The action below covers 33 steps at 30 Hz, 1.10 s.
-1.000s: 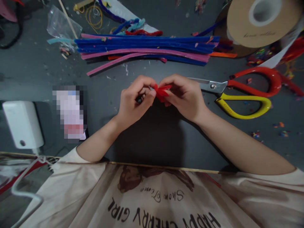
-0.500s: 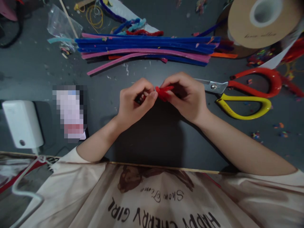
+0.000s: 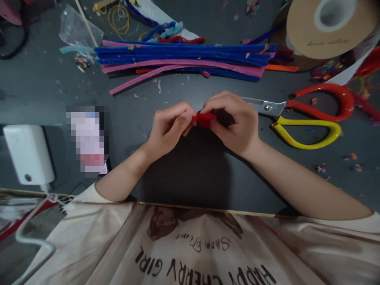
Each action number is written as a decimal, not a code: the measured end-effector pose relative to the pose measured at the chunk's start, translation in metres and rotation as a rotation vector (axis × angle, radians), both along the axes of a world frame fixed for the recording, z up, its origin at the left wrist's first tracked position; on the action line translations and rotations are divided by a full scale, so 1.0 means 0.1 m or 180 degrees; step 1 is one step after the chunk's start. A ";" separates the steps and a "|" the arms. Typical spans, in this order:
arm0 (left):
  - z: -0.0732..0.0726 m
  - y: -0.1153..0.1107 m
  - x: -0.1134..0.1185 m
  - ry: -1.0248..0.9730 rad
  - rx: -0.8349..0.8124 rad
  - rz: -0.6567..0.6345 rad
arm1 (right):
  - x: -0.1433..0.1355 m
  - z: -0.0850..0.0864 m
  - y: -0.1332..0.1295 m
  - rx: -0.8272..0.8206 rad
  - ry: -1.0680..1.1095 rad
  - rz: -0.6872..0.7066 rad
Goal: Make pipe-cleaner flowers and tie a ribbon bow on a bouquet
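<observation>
Shirt (image 3: pixel 118 245) reads "Show Time" and "HAPPY CHERRY GIRL", both inverted. Spool (image 3: pixel 303 27) bears small script, seemingly illegible.

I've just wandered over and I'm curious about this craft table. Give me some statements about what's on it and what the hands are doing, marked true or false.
1. The left hand and right hand both hold a small red piece. True.
2. The scissors have two blue handles. False: the scissors have one red handle and one yellow.
3. The blue and pink fuzzy sticks lie beyond the hands. True.
4. The white device with a cable is on the right side. False: the white device is at the far left.
5. A large round spool is at the upper right. True.
</observation>
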<state>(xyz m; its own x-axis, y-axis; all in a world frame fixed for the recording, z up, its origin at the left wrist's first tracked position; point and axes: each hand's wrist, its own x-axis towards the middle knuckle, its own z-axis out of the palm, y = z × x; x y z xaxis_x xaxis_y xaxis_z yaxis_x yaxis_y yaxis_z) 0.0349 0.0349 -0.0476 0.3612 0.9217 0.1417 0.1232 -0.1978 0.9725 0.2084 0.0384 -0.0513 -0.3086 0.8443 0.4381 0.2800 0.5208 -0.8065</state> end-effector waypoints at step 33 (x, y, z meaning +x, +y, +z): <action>0.01 0.02 0.01 0.0372 0.0311 0.0011 | 0.01 -0.03 0.03 -0.0238 0.0311 0.0203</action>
